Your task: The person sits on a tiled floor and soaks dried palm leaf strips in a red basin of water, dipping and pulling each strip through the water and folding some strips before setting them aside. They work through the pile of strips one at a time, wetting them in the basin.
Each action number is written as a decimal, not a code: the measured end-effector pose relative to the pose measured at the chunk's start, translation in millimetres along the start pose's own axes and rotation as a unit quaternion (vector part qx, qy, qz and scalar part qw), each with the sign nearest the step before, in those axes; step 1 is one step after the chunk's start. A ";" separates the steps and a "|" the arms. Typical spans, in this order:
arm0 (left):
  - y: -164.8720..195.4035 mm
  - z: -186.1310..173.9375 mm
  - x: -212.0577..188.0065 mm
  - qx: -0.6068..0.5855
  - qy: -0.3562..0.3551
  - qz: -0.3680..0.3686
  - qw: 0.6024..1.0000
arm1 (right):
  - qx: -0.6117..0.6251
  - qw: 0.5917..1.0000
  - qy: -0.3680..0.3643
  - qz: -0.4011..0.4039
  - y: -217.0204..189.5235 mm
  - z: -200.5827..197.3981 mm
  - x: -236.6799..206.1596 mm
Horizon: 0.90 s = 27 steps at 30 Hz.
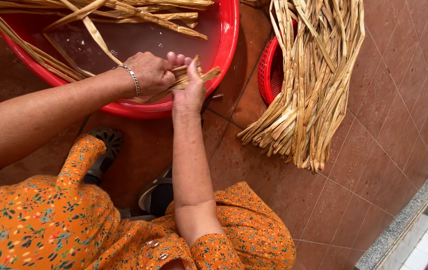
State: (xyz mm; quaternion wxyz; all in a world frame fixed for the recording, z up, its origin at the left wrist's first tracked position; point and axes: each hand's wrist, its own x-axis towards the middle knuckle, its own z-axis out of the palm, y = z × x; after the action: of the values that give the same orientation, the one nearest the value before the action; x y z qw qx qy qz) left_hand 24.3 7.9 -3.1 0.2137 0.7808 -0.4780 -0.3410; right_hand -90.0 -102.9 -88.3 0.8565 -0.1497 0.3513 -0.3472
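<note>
Leaf strips (199, 76) between both hands

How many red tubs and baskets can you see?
2. A big red basin sits under both hands, holding water and straw strips. A small red basket stands right of it, mostly hidden beneath the straw bundle.

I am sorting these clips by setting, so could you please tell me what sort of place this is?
Probably a tiled home washing area or yard: reddish floor tiles, a red basin of water with soaking strips, and a bundle of dried leaf strips draped from a red basket.
</note>
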 end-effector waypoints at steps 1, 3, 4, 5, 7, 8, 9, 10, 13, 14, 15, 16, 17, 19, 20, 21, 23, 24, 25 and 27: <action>2.7 -1.3 -1.6 0.029 0.001 0.001 1.000 | 0.007 1.000 0.002 0.009 -3.3 -1.3 5.5; 7.9 -4.9 -4.4 0.085 0.002 0.003 0.996 | 0.021 0.999 0.009 0.028 -15.4 -3.2 13.0; 10.6 -6.7 -5.9 0.091 0.002 0.010 0.996 | 0.013 1.000 0.020 0.015 -23.1 -2.9 14.2; 13.1 -8.2 -7.6 0.096 0.003 0.016 0.995 | 0.005 1.000 0.028 0.003 -31.5 -4.8 15.9; 18.0 -8.6 -11.9 0.106 -0.002 0.026 0.994 | 0.004 0.999 0.039 -0.030 -51.5 -8.6 19.0; 20.5 -6.5 -15.2 0.109 -0.011 0.029 0.994 | 0.009 0.998 0.045 -0.052 -62.2 -9.9 19.5; 22.2 -4.1 -18.0 0.111 -0.020 0.032 0.993 | 0.015 0.999 0.023 -0.042 -73.0 -12.2 19.5; 22.6 -1.6 -20.1 0.111 -0.018 0.043 0.993 | 0.020 0.999 0.001 -0.032 -84.5 -15.3 19.1; 20.7 9.1 -25.8 0.111 -0.012 0.073 0.991 | -0.004 0.992 0.094 -0.078 -126.2 -26.2 23.0; 18.5 12.0 -26.9 0.118 -0.006 0.085 0.989 | -0.008 0.987 0.122 -0.104 -143.5 -31.2 24.7; 16.3 14.9 -28.1 0.124 -0.002 0.096 0.988 | -0.007 0.987 0.119 -0.109 -160.9 -37.3 25.8; 14.4 17.4 -29.2 0.115 0.007 0.106 0.988 | -0.007 0.987 0.117 -0.113 -176.2 -43.0 28.0; 12.6 19.5 -30.3 0.105 0.014 0.118 0.987 | -0.011 0.985 0.122 -0.124 -188.5 -48.1 31.1; 9.5 21.3 -32.5 0.099 0.026 0.135 0.986 | -0.019 0.980 0.133 -0.148 -209.2 -56.8 34.9; 7.1 20.7 -33.8 0.105 0.034 0.138 0.984 | -0.014 0.977 0.148 -0.153 -217.4 -59.1 36.8; 4.5 19.9 -35.9 0.110 0.041 0.141 0.983 | -0.009 0.974 0.163 -0.157 -224.9 -60.8 37.1; -4.6 15.7 -41.6 0.103 0.042 0.145 0.983 | -0.016 0.964 0.193 -0.184 -238.1 -61.6 36.4; -11.4 13.3 -45.5 0.098 0.040 0.147 0.983 | -0.031 0.955 0.211 -0.205 -244.5 -62.1 34.2; -18.7 11.5 -49.9 0.110 0.035 0.132 0.984 | -0.048 0.945 0.233 -0.225 -250.5 -62.7 32.1; -37.8 5.4 -57.3 0.139 0.031 0.102 0.984 | -0.039 0.943 0.244 -0.224 -263.7 -63.7 28.5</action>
State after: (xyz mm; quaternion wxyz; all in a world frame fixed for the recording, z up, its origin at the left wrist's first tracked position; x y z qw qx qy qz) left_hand 25.3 76.0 -12.8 0.1510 0.7602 -0.5912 -0.2231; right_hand -249.5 -311.9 -15.7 0.6378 -0.1679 0.5204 -0.5424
